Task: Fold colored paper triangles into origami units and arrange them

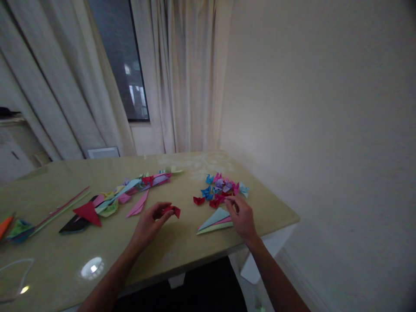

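In my left hand [152,223] is a small red folded-paper piece [175,211], pinched between thumb and fingers above the table. My right hand [241,214] reaches to the near edge of a cluster of small origami pieces [219,184] in blue, pink, purple and red. Its thumb and forefinger are closed together beside a magenta piece; whether they grip it I cannot make out. Two red folded pieces [199,200] lie at the cluster's front left. Partly under my right hand are long folded paper wedges [214,219] in pale blue, pink and pale green.
Left of centre stretches a loose row of folded papers [130,186] in many colours. A red paper triangle [88,213] rests over a black one, and thin paper strips [61,211] lie farther left. The table [182,251] borders a wall on the right, with curtains behind.
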`<state>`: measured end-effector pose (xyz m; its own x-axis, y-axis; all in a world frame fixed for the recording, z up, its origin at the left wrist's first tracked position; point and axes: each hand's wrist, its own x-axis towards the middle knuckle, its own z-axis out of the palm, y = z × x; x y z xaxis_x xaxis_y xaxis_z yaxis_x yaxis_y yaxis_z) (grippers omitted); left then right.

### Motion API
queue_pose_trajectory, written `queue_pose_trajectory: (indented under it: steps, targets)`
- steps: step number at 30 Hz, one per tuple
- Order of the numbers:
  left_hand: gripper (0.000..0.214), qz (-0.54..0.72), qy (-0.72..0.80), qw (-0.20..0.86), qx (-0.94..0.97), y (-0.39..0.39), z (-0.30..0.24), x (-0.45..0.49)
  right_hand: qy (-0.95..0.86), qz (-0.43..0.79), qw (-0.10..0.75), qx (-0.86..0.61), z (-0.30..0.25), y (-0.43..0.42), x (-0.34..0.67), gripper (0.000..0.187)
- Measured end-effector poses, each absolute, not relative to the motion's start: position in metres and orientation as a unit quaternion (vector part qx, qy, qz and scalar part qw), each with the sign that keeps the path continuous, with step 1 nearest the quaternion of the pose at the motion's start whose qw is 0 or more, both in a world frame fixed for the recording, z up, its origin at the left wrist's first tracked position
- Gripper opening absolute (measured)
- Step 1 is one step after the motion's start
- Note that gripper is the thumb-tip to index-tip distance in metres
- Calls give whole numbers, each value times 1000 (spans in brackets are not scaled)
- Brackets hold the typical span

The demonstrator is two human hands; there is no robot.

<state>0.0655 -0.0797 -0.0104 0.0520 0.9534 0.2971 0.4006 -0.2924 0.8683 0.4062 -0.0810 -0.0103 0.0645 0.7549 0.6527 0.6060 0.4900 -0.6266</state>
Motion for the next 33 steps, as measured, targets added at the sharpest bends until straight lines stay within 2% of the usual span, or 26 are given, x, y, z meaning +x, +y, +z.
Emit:
queue_pose_trajectory:
  steps: [1, 4, 7, 9, 12, 16, 18, 21, 24, 28, 30, 33]
  targets:
    - [46, 453, 495, 333, 662, -85, -5, 76, -720, 104, 510, -459, -8, -89, 392, 27]
    - [40, 420, 451, 398, 679, -100, 10, 109, -791, 151, 468, -365, -1, -108, 354, 41]
    - [39, 398, 439, 404, 697, -109, 18, 129, -791, 161, 490, -330, 2, -116, 334, 23]
    - [45, 384, 439, 386, 715, -108, 21, 127, -776, 170, 510, -331, 2, -116, 333, 17]
    - [49, 363, 485, 263, 751, -94, 17, 99, -742, 172, 531, -372, -3, -110, 349, 18]
    - [44, 296, 626, -59, 719, -68, -7, 34, -666, 123, 554, -484, -14, -95, 393, 25]
    - [46, 234, 683, -107, 684, -59, -23, 8, -641, 89, 534, -545, -21, -86, 416, 28]
    - [49, 187, 691, -63, 695, -52, -40, -9, -634, 38, 471, -612, -29, -70, 440, 27]
    - [49, 219, 674, -15, 706, -51, -42, -6, -646, 20, 433, -629, -33, -58, 445, 22]
    - [42, 328, 657, 72, 675, -58, -28, 7, -627, 1, 489, -607, -29, -62, 426, 31]
    - [47, 419, 621, 161, 643, -65, -16, 17, -632, 29, 522, -573, -25, -74, 408, 33]
    - [56, 504, 544, 276, 611, -81, 0, 43, -668, 174, 515, -508, -20, -94, 370, 35]
